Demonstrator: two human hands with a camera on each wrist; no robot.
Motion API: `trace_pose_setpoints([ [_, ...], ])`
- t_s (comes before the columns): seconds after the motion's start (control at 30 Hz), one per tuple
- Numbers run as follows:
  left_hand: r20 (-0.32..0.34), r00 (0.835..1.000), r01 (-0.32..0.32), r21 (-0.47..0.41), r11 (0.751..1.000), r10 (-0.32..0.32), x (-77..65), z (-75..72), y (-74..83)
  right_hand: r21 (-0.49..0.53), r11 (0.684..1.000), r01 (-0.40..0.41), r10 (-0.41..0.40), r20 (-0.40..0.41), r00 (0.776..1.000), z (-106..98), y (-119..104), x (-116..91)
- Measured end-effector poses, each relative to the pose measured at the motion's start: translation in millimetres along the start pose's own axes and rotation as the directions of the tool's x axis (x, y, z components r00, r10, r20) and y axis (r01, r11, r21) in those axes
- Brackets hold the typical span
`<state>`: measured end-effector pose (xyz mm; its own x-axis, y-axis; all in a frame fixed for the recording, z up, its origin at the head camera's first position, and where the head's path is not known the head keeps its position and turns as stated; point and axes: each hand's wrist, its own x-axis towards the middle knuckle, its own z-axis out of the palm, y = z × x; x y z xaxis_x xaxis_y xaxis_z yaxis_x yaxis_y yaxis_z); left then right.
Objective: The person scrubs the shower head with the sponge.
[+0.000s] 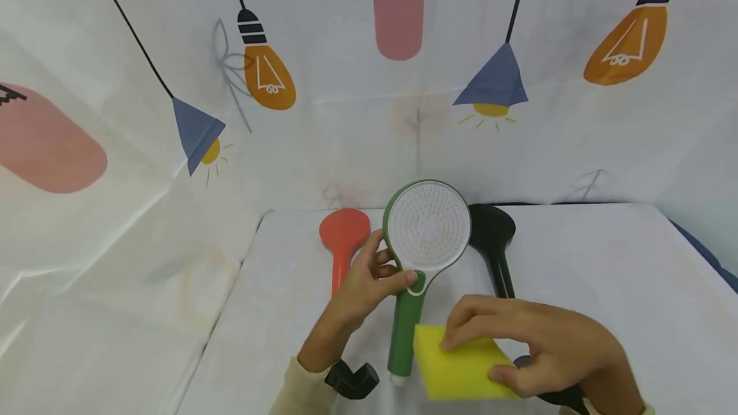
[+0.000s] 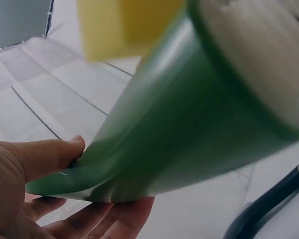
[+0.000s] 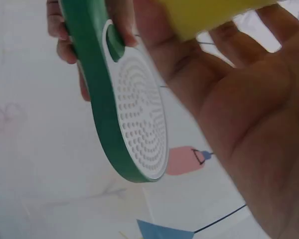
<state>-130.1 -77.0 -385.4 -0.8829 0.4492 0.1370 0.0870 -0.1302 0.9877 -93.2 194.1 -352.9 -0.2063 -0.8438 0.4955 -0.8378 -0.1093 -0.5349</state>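
My left hand point(image 1: 360, 287) grips a green shower head point(image 1: 407, 328) near its neck, with the thumb by the button. Its white, dotted spray face point(image 1: 429, 226) is turned up toward the head view. In the left wrist view the green handle point(image 2: 154, 114) fills the middle, its whitish end close to the camera. A yellow sponge point(image 1: 458, 367) is pinched between the thumb and fingers of my right hand point(image 1: 536, 341), beside the handle's lower part. The right wrist view shows the spray face point(image 3: 142, 114) from the side, and cannot tell whether the sponge touches the handle.
A red thing with a round head and long handle point(image 1: 344, 232) lies left of the shower head, partly behind my left hand. A similar black one point(image 1: 492, 232) lies to the right, partly behind my right hand. White table point(image 1: 605, 261); printed cloth point(image 1: 346, 133) behind.
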Motion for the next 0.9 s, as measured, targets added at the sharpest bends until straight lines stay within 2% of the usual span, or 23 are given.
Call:
trace_pose_setpoints([
  [0.07, 0.006, 1.0, 0.014, -0.012, 1.0, -0.014, 1.0, 1.0, 0.6, 0.014, 0.999, 0.043, -0.043, -0.04, 0.998, -4, -1, -2],
  [0.13, 0.019, 0.999, 0.031, -0.015, 0.999, -0.03, -0.1, 2.5, -0.1, 0.004, 0.999, 0.039, -0.038, -0.154, 0.987, -8, -2, -4],
  [0.2, 0.033, 0.998, 0.055, -0.017, 0.998, -0.054, -2.8, 4.5, -2.0, -0.01, 1.0, 0.009, -0.012, -0.304, 0.953, -9, 0, -5],
  [0.27, 0.054, 0.996, 0.079, -0.026, 0.997, -0.077, -6.6, 7.0, -4.4, -0.079, 0.994, -0.076, 0.031, -0.465, 0.885, -8, 3, -5],
  [0.33, 0.074, 0.993, 0.092, -0.033, 0.995, -0.09, -9.9, 9.8, -7.5, -0.161, 0.964, -0.212, 0.074, -0.605, 0.792, -6, 6, -4],
  [0.37, 0.084, 0.992, 0.095, -0.037, 0.995, -0.092, -11.4, 11.4, -8.5, -0.199, 0.941, -0.274, 0.079, -0.659, 0.748, -5, 10, -3],
  [0.43, 0.104, 0.991, 0.092, -0.036, 0.995, -0.088, -12.8, 14.6, -11.0, -0.262, 0.868, -0.423, 0.099, -0.742, 0.663, -2, 14, 0],
  [0.47, 0.113, 0.99, 0.086, -0.031, 0.996, -0.082, -12.7, 16.2, -11.7, -0.279, 0.836, -0.473, 0.1, -0.769, 0.631, 0, 17, 2],
  [0.5, 0.12, 0.99, 0.079, -0.022, 0.997, -0.076, -12.2, 17.5, -12.1, -0.293, 0.808, -0.512, 0.1, -0.787, 0.608, 1, 20, 4],
  [0.53, 0.126, 0.99, 0.071, -0.009, 0.997, -0.069, -11.3, 18.8, -12.1, -0.305, 0.792, -0.529, 0.093, -0.796, 0.598, 2, 23, 7],
  [0.6, 0.137, 0.989, 0.052, 0.016, 0.999, -0.054, -8.8, 20.6, -12.3, -0.333, 0.763, -0.555, 0.082, -0.801, 0.593, 4, 28, 13],
  [0.77, 0.147, 0.988, 0.033, 0.084, 0.996, -0.045, -1.9, 25.3, -9.9, -0.404, 0.735, -0.544, 0.035, -0.779, 0.626, 8, 36, 24],
  [0.83, 0.144, 0.989, 0.029, 0.106, 0.994, -0.044, 0.4, 27.6, -9.0, -0.424, 0.729, -0.537, 0.015, -0.775, 0.632, 8, 38, 24],
  [0.9, 0.142, 0.989, 0.019, 0.122, 0.992, -0.037, 2.6, 29.6, -8.2, -0.435, 0.724, -0.536, -0.002, -0.778, 0.629, 9, 38, 24],
])
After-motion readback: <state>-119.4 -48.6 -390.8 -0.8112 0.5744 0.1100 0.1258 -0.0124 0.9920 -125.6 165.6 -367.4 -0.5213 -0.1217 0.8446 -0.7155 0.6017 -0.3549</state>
